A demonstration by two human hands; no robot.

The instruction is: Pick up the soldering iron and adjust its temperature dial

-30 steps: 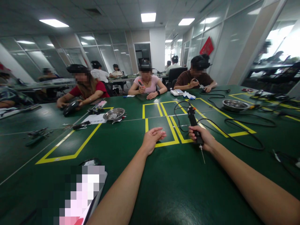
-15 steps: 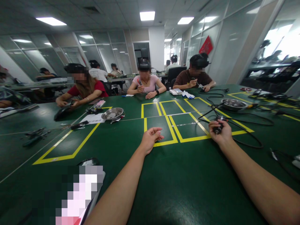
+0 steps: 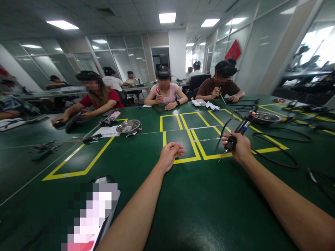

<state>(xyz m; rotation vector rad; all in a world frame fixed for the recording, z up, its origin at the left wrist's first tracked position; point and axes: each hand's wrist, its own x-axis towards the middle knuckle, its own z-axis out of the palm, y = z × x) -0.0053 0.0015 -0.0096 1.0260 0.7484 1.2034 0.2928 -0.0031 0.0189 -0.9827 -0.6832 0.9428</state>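
Observation:
My right hand point(image 3: 241, 148) is wrapped round a corded electric screwdriver point(image 3: 240, 130), black with blue and red parts. Its thin metal bit points down and toward me, above the green table, and its back end leans away to the right. Over the near edge of a yellow-taped rectangle, my left hand point(image 3: 171, 155) is closed in a pinch, thumb against fingers. Whatever lies between those fingertips, if anything, is too small to make out. The two hands are well apart.
Yellow tape rectangles point(image 3: 180, 161) mark the green table point(image 3: 193, 209). A metal bowl point(image 3: 128, 127) stands left, another metal bowl point(image 3: 267, 118) right. A black cable point(image 3: 282, 137) loops on the right. A phone-like device point(image 3: 111, 209) lies near my left forearm. Several people sit opposite.
My right hand has turned the electric screwdriver, so its body now shows lengthwise and its bit points down to the left. My left hand keeps nearly the same place and pinch.

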